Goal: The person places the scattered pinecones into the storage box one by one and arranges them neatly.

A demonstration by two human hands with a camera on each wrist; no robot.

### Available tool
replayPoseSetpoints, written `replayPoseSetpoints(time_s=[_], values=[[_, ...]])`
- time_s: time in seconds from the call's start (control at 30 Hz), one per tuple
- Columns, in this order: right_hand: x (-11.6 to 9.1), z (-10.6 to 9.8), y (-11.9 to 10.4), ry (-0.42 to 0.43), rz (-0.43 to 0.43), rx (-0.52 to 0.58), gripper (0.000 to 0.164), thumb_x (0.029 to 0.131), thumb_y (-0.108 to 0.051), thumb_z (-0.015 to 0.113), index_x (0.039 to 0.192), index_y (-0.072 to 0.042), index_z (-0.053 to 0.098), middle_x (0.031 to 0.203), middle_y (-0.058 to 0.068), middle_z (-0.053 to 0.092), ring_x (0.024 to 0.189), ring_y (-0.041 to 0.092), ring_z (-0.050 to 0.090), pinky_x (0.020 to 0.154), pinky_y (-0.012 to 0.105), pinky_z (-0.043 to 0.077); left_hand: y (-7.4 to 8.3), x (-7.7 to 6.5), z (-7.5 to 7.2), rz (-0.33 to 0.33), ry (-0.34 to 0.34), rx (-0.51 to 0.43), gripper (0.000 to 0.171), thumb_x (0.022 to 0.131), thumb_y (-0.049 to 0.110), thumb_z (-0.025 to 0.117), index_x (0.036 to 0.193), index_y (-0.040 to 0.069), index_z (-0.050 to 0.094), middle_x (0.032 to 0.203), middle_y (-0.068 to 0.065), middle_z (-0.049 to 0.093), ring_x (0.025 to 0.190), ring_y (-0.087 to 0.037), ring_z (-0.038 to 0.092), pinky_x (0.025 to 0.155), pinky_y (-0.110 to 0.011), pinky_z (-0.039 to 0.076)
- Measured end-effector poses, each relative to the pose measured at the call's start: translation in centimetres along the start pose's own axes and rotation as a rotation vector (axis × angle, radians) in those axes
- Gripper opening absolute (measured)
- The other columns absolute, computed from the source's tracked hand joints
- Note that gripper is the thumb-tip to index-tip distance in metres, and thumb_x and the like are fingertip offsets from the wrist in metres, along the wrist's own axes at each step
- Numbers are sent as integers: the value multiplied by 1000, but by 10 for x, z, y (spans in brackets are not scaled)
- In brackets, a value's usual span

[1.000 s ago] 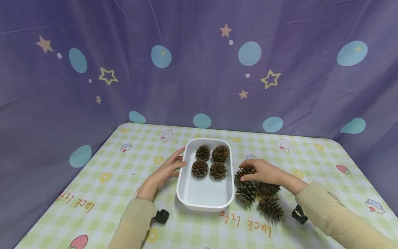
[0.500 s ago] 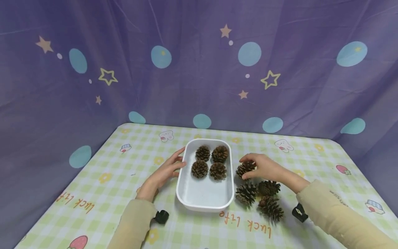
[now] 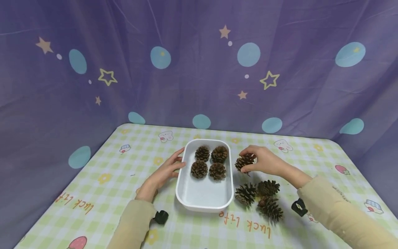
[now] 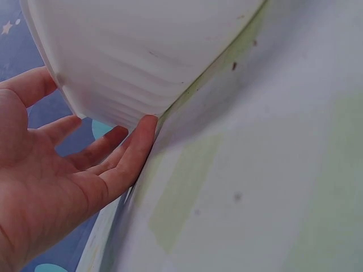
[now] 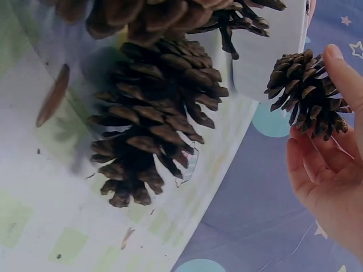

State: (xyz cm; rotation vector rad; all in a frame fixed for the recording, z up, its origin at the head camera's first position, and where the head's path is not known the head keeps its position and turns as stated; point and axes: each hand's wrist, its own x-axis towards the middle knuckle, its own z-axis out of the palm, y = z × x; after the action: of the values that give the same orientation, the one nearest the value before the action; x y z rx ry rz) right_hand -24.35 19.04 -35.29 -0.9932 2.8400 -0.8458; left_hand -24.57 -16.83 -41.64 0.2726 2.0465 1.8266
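Note:
My right hand [image 3: 266, 161] pinches a brown pine cone [image 3: 244, 163] between thumb and fingers, just right of a white rectangular tray [image 3: 204, 208]. In the right wrist view this pine cone [image 5: 306, 90] appears lifted, its scales spread. Against the tray's left wall rest the fingers of my left hand [image 3: 163, 174]; the left wrist view shows them fairly straight, touching the tray's side [image 4: 130, 62] and curling round nothing. Several pine cones [image 3: 199, 169] stand in two rows in the tray's far half, and its near half shows bare white floor.
Three loose pine cones [image 3: 268, 205] lie clustered on the table right of the tray. Small brown scraps, one a flat scale [image 5: 54, 95], lie on the checked tablecloth [image 3: 102, 207]. A purple curtain [image 3: 186, 86] hangs behind the table's far edge.
The right hand has lifted one pine cone off the cluster and moved it away from the others, toward the far side. The left hand and the tray have stayed in place.

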Motion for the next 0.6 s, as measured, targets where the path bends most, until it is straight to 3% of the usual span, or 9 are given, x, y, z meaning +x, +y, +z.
replayPoseSetpoints(time_s=[0.33,0.6], values=[[3,-5,-12,26,-11,1,53,71,-48,72,114,-19,61,108,-5,60,95,13,57,82,37,50,3,-2,1,-6,0,0,61,95,23,47,146,29,14,139,-18,30,119,-38,44,88,-43,49],[10,-1,-24,49,-52,-17,50,70,-46,73,112,-21,62,104,-8,59,90,8,55,76,32,50,21,-14,8,-18,-7,3,62,96,18,45,147,20,12,140,-22,27,119,-42,41,89,-43,48]])
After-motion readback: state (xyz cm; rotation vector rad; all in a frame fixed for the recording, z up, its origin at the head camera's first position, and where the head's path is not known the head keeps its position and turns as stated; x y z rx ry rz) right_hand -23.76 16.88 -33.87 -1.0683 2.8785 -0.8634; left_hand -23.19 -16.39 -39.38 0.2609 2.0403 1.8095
